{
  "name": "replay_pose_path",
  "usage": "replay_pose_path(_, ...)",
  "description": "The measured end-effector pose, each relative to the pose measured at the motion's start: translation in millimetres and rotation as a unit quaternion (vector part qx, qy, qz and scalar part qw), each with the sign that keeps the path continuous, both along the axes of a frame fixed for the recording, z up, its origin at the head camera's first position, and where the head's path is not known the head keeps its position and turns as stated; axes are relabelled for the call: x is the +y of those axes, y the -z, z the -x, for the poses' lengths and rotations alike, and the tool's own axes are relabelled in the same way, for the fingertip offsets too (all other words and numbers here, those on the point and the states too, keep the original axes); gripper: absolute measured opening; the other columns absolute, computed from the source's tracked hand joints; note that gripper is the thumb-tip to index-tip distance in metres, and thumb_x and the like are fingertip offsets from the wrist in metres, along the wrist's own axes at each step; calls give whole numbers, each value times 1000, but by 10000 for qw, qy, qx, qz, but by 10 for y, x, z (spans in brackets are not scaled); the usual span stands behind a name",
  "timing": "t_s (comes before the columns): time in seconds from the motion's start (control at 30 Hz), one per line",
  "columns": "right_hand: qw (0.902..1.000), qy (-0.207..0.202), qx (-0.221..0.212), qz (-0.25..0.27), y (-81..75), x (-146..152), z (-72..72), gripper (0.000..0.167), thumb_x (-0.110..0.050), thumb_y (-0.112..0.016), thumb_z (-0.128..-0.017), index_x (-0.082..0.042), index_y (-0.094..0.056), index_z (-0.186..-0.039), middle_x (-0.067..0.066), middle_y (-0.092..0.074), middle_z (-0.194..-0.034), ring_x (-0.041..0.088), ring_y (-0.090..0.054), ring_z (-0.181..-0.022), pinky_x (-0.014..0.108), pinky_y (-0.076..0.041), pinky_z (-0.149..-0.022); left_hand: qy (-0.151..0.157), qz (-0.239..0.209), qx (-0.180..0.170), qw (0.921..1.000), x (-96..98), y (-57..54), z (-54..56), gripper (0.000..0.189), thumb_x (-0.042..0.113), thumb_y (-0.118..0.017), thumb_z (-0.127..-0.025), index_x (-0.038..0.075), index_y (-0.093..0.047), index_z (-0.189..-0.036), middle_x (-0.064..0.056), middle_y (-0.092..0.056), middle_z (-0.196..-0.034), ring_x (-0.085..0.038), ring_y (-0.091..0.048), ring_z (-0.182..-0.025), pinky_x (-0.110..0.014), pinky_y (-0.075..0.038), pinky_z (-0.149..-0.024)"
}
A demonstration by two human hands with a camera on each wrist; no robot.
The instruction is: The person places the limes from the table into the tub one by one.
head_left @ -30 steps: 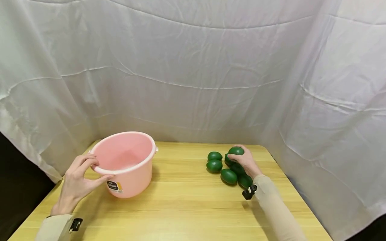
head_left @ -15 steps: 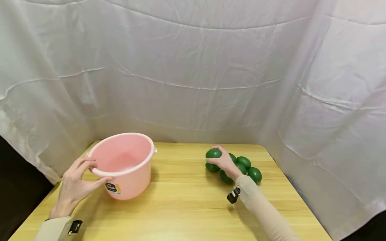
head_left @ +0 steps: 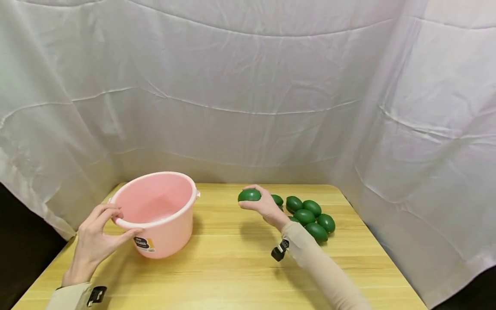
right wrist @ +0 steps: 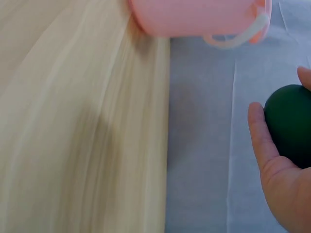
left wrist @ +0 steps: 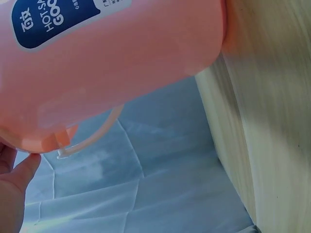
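Note:
My left hand (head_left: 93, 243) grips the near left rim of a pink plastic bucket (head_left: 170, 234), thumb outside and fingertips over the inner edge. The left wrist view shows the thumb at the rim of the bucket (left wrist: 112, 73), close to its handle mount. My right hand (head_left: 269, 209) holds a smooth, dark green oval fruit (head_left: 249, 195) above the table, between thumb and fingers. In the right wrist view the fruit (right wrist: 291, 126) is partly cut off by the frame edge. Several more green fruits (head_left: 304, 216) lie behind and right of that hand, some partly hidden by it.
The wooden table (head_left: 217, 267) carries the bucket at left and the fruits at right. White cloth (head_left: 240, 86) hangs along the back and sides. A pale carrying handle (right wrist: 238, 39) hangs at the bucket's side.
My right hand has lifted a green fruit from the group and carried it left, toward the bucket. The left hand has stayed on the rim.

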State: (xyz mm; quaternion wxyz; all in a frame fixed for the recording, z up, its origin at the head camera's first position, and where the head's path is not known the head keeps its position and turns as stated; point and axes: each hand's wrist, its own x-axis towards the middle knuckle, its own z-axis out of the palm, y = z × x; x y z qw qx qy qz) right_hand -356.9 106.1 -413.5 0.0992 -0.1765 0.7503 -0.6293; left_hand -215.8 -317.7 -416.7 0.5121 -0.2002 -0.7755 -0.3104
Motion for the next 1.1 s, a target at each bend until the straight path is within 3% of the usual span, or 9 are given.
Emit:
replay_pose_path(0.27, 9998, -40, 168, -98, -145, -327, -80, 55, -21, -83, -78, -19, -55, -125, 13, -52, -125, 25, -62, -97, 36, -54, -79, 25, -6, -129, 9999, 6, -16, -20, 68, 65, -83, -60, 2, -65, -79, -16, -63, -94, 11, -50, -102, -3, -35, -92)
replay_pose_path(0.6, 9991, -198, 342, 179, -301, -595, -173, 53, -20, -83, -78, -18, -59, -125, 10, -58, -122, 21, -63, -97, 41, -55, -83, 23, 27, -163, 9999, 2, -38, -26, 66, 62, -87, -56, 3, -67, -79, -16, -64, -93, 12, -50, -100, -2, -34, -91)
replay_pose_path(0.7, 9987, -180, 369, 309, -335, -654, -187, 52, -17, -82, -78, -14, -58, -125, 11, -60, -118, 18, -64, -94, 40, -55, -83, -11, 45, -200, 9998, 1, -41, -30, 64, 59, -89, -54, 5, -66, -79, -14, -64, -93, 12, -50, -99, -2, -34, -90)
replay_pose_path(0.87, 9982, -174, 492, 280, -393, -779, -207, 48, -16, -82, -78, -18, -60, -120, 8, -62, -116, 17, -63, -94, 33, -54, -79, -63, 58, -263, 9996, -11, -21, -29, 60, 48, -95, -47, 6, -67, -78, -12, -64, -93, 13, -49, -100, -2, -33, -89)
replay_pose_path(1.1, 9966, -302, 696, 316, -508, -968, -230, 47, -15, -81, -79, -15, -59, -121, 7, -62, -116, 16, -62, -95, 33, -54, -81, -116, 41, -236, 9996, -18, -7, -28, 61, 50, -94, -48, 7, -68, -82, -9, -64, -93, 12, -49, -95, -2, -33, -87)
